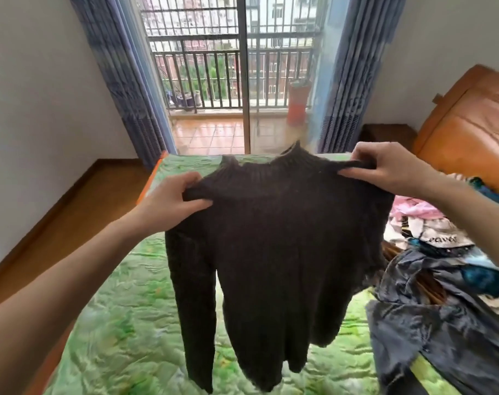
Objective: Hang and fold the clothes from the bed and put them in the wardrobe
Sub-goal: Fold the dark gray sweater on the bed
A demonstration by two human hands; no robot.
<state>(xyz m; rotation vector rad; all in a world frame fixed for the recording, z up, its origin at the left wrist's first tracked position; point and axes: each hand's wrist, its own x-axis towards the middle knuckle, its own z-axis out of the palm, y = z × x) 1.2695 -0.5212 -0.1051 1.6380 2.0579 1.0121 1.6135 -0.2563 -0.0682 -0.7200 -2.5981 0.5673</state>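
Dark brown knit fills the middle of the view: a high-necked sweater (282, 243) that we hold up by its shoulders above the green quilted bed (122, 323). Our left hand (174, 201) pinches the left shoulder between thumb and curled fingers; our right hand (390, 166) grips the right shoulder the same way. The body and one sleeve hang straight down, clear of the quilt.

We judge that we are at the start of dealing with this one garment — spread out for inspection, not yet folded or hung. The next move would call for laying it flat on the free quilt or finding a hanger. None is in sight.

A heap of other clothes (442, 280) waits at the right, its pieces too tangled to tell apart. The second sleeve is hidden behind the sweater's body, and the wardrobe lies outside the frame.
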